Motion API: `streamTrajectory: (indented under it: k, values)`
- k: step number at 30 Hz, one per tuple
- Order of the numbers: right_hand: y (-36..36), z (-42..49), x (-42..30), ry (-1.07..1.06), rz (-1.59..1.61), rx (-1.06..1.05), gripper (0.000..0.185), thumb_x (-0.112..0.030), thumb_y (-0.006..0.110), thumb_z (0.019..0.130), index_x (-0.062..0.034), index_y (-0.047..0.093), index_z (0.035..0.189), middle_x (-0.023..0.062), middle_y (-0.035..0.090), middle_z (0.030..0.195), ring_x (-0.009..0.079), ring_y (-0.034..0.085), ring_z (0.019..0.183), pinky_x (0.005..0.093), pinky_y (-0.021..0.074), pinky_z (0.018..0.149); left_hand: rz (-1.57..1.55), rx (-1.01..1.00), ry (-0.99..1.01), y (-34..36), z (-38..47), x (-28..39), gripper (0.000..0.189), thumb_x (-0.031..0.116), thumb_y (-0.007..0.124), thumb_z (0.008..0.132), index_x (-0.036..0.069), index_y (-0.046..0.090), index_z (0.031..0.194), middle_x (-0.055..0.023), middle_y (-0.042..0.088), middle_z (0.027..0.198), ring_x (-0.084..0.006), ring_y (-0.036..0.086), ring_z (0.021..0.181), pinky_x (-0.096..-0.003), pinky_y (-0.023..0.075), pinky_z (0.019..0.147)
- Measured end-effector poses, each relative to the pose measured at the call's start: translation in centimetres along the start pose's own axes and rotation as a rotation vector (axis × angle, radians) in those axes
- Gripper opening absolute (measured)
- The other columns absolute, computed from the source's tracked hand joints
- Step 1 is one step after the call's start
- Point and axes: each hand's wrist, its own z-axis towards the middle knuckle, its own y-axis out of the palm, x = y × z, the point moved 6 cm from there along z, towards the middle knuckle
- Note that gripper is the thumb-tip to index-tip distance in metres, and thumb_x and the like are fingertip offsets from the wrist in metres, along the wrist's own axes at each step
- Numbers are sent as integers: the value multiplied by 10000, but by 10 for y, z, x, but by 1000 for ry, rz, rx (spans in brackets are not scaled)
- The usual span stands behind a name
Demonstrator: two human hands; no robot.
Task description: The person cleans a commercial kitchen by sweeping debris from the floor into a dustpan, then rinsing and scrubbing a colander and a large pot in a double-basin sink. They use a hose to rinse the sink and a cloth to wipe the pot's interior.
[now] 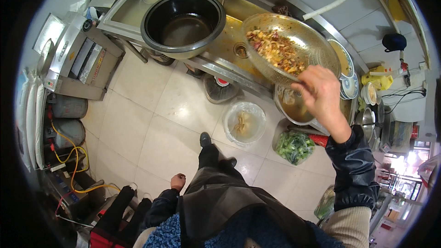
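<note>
My right hand [320, 93] grips the rim of a wide metal mesh strainer basket [327, 58], which is tilted over the stainless steel sink counter. Chopped food scraps [274, 50], reddish, yellow and brown, lie in the basket. Just below that hand, a metal basin [293, 105] holds cloudy liquid and something pale. To the left of the strainer, a large black pot [186, 24] rests on the counter with a little dark liquid in the bottom. My left hand [178, 182] hangs low by my side, away from the counter; its fingers are too small to make out.
A lined bucket [244, 124] with cloudy water and a bag of green vegetables [295, 147] stand on the tiled floor. Stacked plates [349, 86] sit right of the strainer. Gas cylinders [69, 134] with hoses line the left side. Another person's legs [119, 208] are at lower left.
</note>
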Motion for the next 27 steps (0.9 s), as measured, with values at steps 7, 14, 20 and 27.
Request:
streamTrajectory:
  k: [7,14,20,27]
  values:
    - [7,-66,-71,-50,278,-21,149,-111,662,678,-71,526,634,47,452,605,195,465,571,312,352,517,3,2,-5,12,-19,2,217,221,525,772,104,681,866,-162,649,811,-305,627,794,-368,499,733]
    - [81,-146,-108,125,654,4,133,-90,666,649,-62,539,677,61,480,658,249,507,630,357,393,553,93,22,3,22,-88,-10,214,198,527,772,84,669,884,-169,645,815,-312,624,788,-368,496,717]
    - [219,-218,-81,532,662,10,131,-116,669,663,-56,553,678,81,518,684,281,530,662,382,422,566,134,-23,-160,7,-128,-79,222,199,522,760,77,669,873,-189,638,786,-344,618,760,-395,494,688]
    - [416,-331,24,1091,530,147,223,-287,594,824,-67,627,806,142,586,660,318,561,583,361,434,524,255,-145,-158,6,-134,-141,225,207,547,768,75,663,910,-161,647,822,-283,635,777,-357,496,696]
